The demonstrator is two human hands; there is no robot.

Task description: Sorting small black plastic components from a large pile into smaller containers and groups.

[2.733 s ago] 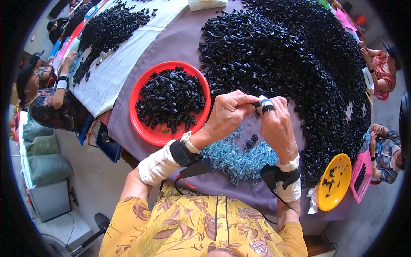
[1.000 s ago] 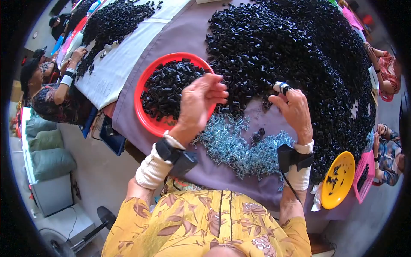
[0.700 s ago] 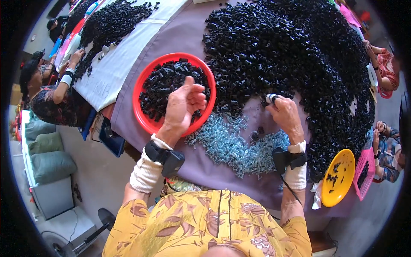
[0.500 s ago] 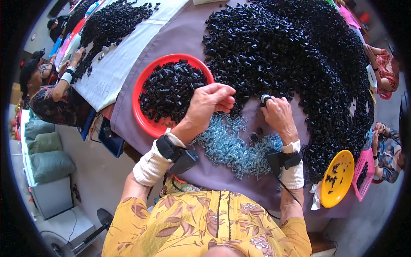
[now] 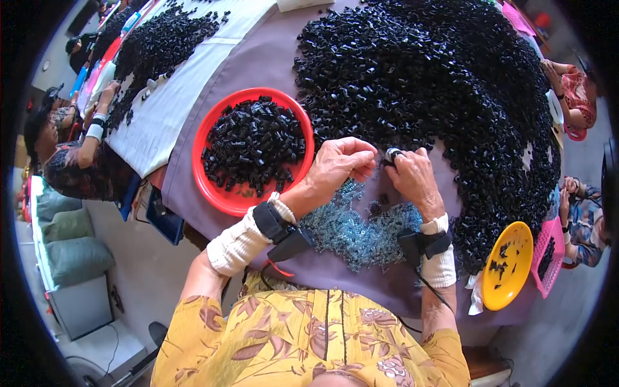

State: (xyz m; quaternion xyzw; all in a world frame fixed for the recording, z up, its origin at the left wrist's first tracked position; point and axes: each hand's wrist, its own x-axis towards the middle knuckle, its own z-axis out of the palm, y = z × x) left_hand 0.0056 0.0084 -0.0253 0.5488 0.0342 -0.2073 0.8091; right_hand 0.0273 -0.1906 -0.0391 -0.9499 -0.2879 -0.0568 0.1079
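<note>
My left hand (image 5: 342,169) has its thumb and fingers pinched together above the near edge of the black pile; anything between them is too small to make out. Close by on the right, my right hand (image 5: 416,182) has curled fingers, with a small silver-and-black thing (image 5: 392,155) at its fingertips; whether it is worn or held I cannot tell. Below both hands lies a spread of small clear bluish plastic pieces (image 5: 361,235). A great pile of small black plastic parts (image 5: 412,84) covers the table beyond. A red round tray (image 5: 201,169) with more black parts stands left of my left hand.
A yellow oval plate (image 5: 516,267) with a few black bits and a pink basket (image 5: 551,251) sit at the table's right edge. On the left, a white-covered table (image 5: 164,109) bears another black heap. Other people sit at the left and right. Grey-purple cloth (image 5: 225,122) covers my table.
My left hand has moved right, closer to my right hand, its fingers still pinched. My right hand has shifted only slightly. The whole view has shifted a little.
</note>
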